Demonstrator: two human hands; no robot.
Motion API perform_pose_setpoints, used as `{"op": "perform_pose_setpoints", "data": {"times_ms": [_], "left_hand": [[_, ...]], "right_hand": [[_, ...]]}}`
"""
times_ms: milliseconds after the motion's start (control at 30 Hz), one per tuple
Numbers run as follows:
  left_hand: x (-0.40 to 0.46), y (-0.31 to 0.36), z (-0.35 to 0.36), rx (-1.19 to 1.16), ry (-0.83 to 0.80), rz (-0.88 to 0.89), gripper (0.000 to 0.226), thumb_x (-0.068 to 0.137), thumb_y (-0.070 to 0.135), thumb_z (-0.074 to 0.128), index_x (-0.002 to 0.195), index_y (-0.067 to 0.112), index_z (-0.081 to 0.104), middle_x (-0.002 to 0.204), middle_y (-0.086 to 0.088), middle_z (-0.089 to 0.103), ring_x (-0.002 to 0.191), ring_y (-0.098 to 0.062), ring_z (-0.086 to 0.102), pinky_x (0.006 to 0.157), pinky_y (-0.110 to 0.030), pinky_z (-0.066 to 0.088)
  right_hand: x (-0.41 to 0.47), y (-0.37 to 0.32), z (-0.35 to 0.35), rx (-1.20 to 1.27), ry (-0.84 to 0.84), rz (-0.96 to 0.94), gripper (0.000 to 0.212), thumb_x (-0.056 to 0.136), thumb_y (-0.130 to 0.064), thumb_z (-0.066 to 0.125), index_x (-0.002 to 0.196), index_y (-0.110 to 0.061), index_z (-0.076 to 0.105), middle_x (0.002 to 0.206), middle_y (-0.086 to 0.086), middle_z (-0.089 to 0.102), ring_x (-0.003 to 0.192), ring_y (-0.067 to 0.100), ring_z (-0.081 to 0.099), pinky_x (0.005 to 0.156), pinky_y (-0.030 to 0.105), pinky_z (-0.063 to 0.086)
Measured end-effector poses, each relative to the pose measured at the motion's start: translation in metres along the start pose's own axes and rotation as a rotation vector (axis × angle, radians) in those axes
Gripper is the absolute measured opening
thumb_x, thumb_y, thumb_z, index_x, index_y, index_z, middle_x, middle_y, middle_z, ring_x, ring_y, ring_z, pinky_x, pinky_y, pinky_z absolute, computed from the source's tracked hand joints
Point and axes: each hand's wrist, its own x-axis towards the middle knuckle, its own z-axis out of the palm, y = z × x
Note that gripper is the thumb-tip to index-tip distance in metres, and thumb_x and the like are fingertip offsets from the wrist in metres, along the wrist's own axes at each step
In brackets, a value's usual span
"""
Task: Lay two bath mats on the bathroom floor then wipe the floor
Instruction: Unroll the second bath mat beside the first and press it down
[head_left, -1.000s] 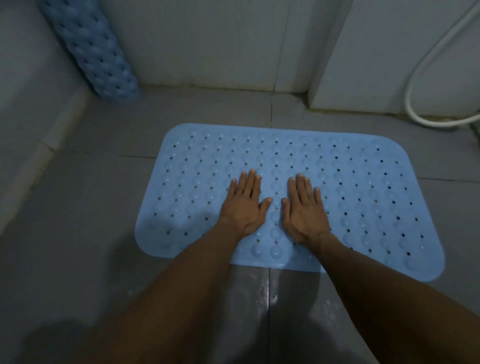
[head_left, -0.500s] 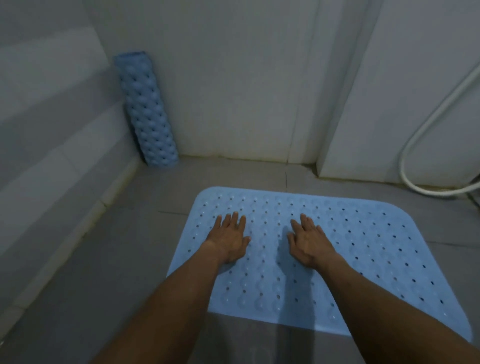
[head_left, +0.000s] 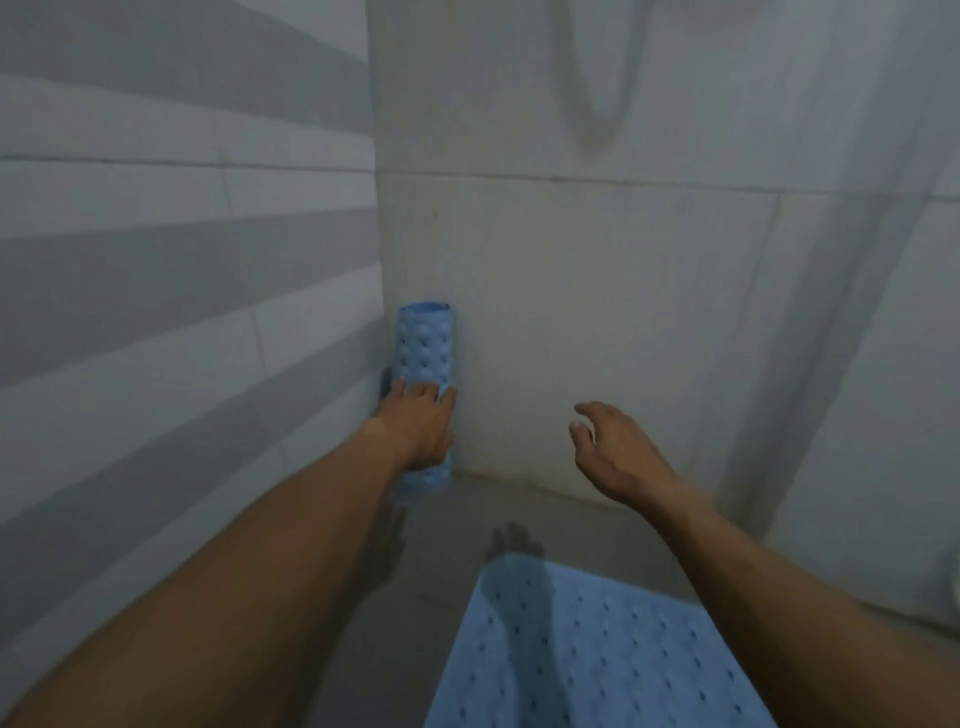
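Note:
A blue bath mat (head_left: 587, 654) with holes lies flat on the grey floor at the bottom right. A second blue mat, rolled up (head_left: 425, 348), stands upright in the corner where the two walls meet. My left hand (head_left: 418, 423) is wrapped around the lower middle of the roll, fingers curled on it. My right hand (head_left: 615, 454) hovers in the air to the right of the roll, fingers spread, holding nothing.
A striped grey and white tiled wall (head_left: 182, 291) runs along the left. A pale tiled wall (head_left: 597, 312) stands straight ahead. Bare grey floor (head_left: 441, 530) lies between the flat mat and the corner.
Both hands have left the flat mat. The view has swung up toward the corner. My left hand has reached the rolled mat and closed on it; my right hand has lifted into the air.

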Motion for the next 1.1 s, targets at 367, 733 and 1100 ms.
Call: {"op": "perform_pose_setpoints", "data": {"times_ms": [367,733,1100], "left_hand": [[0.093,-0.086,0.005,-0.183,0.147,-0.127,0.071,0.097,0.029,0.039,0.153,0.004,0.002,0.158,-0.018,0.015,0.141,-0.033,0.025,0.117,-0.046,0.02],[0.169,-0.113,0.074,-0.631,0.465,-0.201,0.079,0.083,0.024,0.067,0.149,0.016,0.024,0.157,-0.006,0.015,0.132,-0.03,0.035,0.112,-0.041,0.03],[0.17,-0.101,0.074,-0.384,0.812,-0.134,0.056,0.065,0.045,0.078,0.107,0.012,0.06,0.1,-0.006,0.06,0.094,-0.027,0.054,0.091,-0.036,0.036]], "right_hand": [[0.133,-0.128,0.005,-0.291,-0.068,-0.285,0.056,0.096,-0.028,0.049,0.15,-0.018,0.035,0.158,0.003,0.032,0.143,0.023,0.033,0.116,0.038,0.03],[0.25,-0.154,0.071,-0.326,-0.109,-0.206,0.054,0.086,-0.019,0.065,0.134,-0.011,0.041,0.142,0.011,0.041,0.127,0.033,0.047,0.103,0.046,0.045],[0.225,-0.106,0.038,-0.631,0.076,-0.496,0.053,0.085,-0.043,0.066,0.13,-0.018,0.054,0.141,0.001,0.045,0.131,0.022,0.039,0.106,0.039,0.033]]}}
